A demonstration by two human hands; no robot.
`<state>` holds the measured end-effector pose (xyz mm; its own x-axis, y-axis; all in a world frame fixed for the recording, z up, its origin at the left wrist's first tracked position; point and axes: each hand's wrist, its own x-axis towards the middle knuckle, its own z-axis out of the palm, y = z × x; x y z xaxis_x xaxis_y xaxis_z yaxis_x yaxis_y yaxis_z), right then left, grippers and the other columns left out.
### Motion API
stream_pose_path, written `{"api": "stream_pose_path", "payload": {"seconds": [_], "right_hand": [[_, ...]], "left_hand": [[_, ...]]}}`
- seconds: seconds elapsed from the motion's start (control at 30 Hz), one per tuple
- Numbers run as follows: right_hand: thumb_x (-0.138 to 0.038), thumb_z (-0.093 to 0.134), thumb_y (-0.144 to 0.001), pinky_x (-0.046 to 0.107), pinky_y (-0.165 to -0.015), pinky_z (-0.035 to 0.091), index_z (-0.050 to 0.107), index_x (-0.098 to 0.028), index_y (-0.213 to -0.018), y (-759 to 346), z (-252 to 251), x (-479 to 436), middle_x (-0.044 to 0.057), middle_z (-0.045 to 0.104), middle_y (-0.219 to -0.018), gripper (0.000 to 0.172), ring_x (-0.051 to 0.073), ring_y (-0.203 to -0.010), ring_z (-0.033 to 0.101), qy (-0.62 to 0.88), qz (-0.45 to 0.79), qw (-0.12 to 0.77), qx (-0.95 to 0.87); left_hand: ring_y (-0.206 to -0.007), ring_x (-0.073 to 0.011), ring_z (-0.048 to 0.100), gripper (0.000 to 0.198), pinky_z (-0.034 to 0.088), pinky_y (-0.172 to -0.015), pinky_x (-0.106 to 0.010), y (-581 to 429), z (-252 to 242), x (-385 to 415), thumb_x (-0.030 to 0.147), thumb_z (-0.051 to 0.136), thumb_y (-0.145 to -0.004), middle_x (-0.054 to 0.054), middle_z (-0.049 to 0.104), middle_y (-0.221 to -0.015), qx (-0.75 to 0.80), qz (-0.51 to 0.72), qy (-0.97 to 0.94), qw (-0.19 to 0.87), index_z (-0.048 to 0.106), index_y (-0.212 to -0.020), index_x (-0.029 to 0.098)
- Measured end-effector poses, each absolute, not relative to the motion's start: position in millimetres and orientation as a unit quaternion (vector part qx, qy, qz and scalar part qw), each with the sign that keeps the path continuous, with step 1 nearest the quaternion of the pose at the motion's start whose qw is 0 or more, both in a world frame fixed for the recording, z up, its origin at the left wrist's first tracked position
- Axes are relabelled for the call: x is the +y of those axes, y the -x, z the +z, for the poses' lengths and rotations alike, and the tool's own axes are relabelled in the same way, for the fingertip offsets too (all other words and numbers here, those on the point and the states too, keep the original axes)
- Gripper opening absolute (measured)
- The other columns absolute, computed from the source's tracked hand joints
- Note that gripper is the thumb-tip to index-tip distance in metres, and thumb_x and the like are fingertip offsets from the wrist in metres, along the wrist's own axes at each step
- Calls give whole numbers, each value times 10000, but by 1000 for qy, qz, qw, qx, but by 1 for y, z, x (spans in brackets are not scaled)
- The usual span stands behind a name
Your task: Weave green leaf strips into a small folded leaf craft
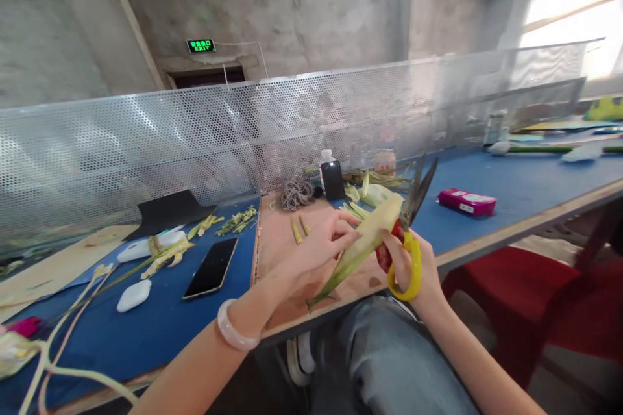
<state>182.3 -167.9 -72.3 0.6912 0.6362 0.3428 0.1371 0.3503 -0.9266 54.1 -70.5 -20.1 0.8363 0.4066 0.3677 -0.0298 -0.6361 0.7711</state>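
Observation:
A long pale green corn husk (366,243) slants over the front edge of the brown board (277,272), its narrow darker end low and its broad end high. My left hand (327,241) is closed on its left side with bent fingers. In my right hand (421,262) are scissors (413,207) with yellow and red handles. Their blades point up and stand apart, just right of the husk's broad end. The right thumb lies close to the husk; I cannot tell if it presses on it. Two short husk pieces (300,229) lie on the board behind my left hand.
On the blue table lie a black phone (211,268), a white case (134,295) and a magenta box (466,202). Coiled grey cord (296,195), a dark bottle (332,176) and more husks (377,194) stand behind. A perforated metal screen (195,136) borders the back; a red chair (511,298) is right.

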Motion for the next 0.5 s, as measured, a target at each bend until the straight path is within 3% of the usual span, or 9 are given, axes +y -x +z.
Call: {"api": "stream_pose_path", "payload": {"seconds": [0.1, 0.27, 0.5], "right_hand": [[-398, 577, -747, 246, -391, 330, 392, -227, -597, -187, -75, -162, -59, 426, -425, 293, 109, -369, 409, 485, 239, 771, -336], [-337, 607, -700, 249, -381, 307, 388, -229, -606, -193, -75, -154, -71, 405, -441, 262, 106, -362, 378, 385, 331, 809, -296], [-422, 653, -703, 214, -356, 278, 486, -190, -631, -198, -72, -151, -52, 475, -495, 295, 82, -386, 393, 396, 308, 818, -280]], "left_hand": [[-649, -119, 555, 411, 413, -566, -222, -51, -19, -73, 287, 537, -834, -5, 615, -748, 95, 244, -860, 437, 452, -1233, 244], [-828, -141, 584, 154, 458, -776, -288, -52, -17, -67, 159, 492, -814, -45, 650, -886, 50, 177, -917, 353, 637, -857, 190], [-695, -116, 566, 225, 464, -649, -255, -54, -22, -61, 177, 609, -722, -48, 642, -880, 127, 233, -886, 379, 626, -946, 167]]}}
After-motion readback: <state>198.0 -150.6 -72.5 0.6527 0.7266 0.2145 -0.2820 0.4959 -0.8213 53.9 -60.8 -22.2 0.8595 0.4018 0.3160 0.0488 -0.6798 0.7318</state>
